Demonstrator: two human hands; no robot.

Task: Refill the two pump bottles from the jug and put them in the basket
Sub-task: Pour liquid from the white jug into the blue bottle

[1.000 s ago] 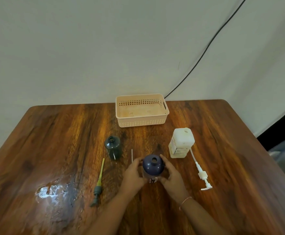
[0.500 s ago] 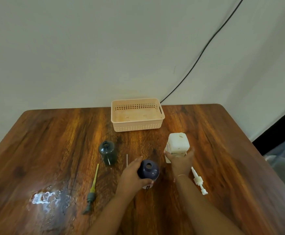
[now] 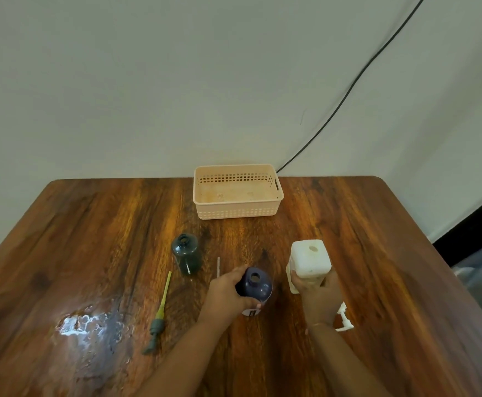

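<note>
Jug [image 3: 310, 258] stands right of centre on the surface [image 3: 90, 239], the right hand [image 3: 318, 293] wrapped around its lower body in a closed grip. The left hand [image 3: 228, 296] clasps the open dark blue bottle [image 3: 255, 285] just beside it. A good pour likely means holding that bottle upright, bringing the jug's mouth close over the narrow neck and tipping slowly.

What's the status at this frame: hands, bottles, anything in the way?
Left hand grips dark blue bottle, uncapped. Right hand grips white jug. Green bottle open, untouched; basket empty. Nothing between jug and bottle.
</note>
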